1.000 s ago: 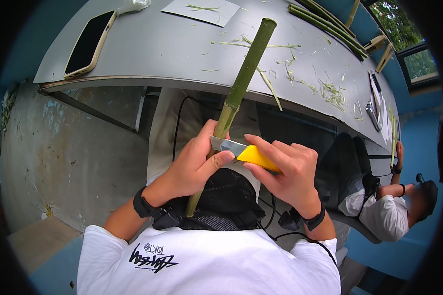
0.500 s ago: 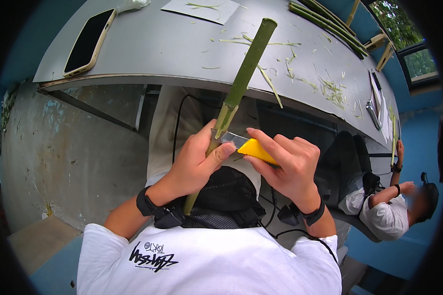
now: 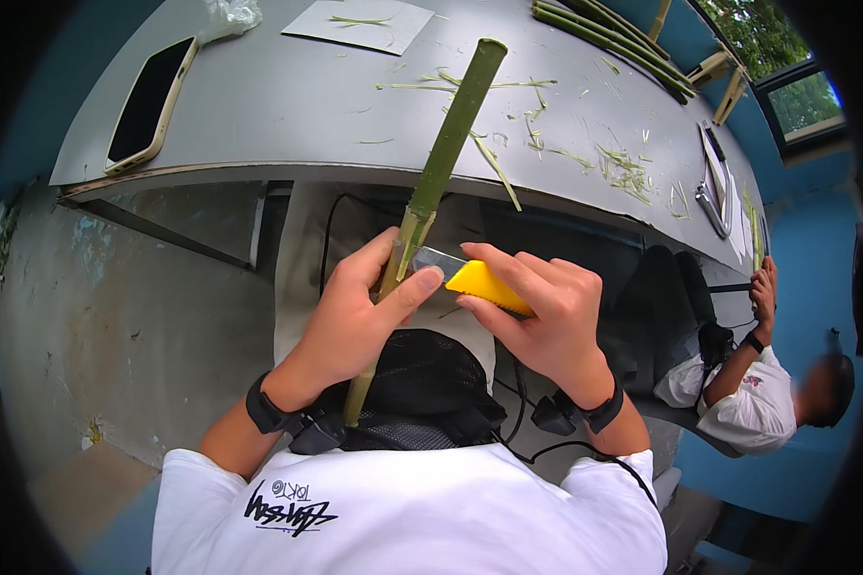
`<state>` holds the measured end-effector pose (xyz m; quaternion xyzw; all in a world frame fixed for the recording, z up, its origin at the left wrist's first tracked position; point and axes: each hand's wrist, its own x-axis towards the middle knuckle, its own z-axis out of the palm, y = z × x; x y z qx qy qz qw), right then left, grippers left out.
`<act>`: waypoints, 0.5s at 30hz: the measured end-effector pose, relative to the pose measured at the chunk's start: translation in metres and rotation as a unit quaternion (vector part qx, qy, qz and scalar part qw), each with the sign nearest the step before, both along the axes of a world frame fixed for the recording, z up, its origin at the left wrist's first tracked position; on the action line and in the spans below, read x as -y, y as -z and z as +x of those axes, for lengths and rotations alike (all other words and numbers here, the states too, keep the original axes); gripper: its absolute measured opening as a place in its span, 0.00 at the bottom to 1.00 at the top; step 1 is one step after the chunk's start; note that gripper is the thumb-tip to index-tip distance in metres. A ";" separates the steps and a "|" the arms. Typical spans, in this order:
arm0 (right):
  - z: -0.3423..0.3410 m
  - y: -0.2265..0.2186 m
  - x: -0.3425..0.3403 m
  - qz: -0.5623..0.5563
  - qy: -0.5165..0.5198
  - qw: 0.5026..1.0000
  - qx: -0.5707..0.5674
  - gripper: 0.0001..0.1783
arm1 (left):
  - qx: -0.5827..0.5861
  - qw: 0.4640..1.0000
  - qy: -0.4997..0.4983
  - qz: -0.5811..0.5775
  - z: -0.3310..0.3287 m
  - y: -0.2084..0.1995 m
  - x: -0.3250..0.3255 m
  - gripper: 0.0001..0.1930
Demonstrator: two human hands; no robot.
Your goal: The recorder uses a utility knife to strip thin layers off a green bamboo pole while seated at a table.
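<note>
Green stalk clamped in left grip; right grip, closed on yellow knife, has slid the blade slightly downward, continuing the peel.

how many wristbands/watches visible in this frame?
3: one on the left wrist, one on the right wrist, one on the co-worker's wrist at right. Others may be hidden.

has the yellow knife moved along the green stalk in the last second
No, barely. The yellow knife in the right hand sits at the same spot on the green stalk, just below the grey table edge, blade against the left hand thumb.
</note>
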<state>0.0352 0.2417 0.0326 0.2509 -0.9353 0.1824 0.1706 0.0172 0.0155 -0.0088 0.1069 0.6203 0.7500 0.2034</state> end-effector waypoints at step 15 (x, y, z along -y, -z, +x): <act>-0.008 -0.010 0.000 0.027 -0.001 0.999 -0.024 0.27 | 0.058 0.990 -0.004 0.129 0.001 0.009 -0.012 0.18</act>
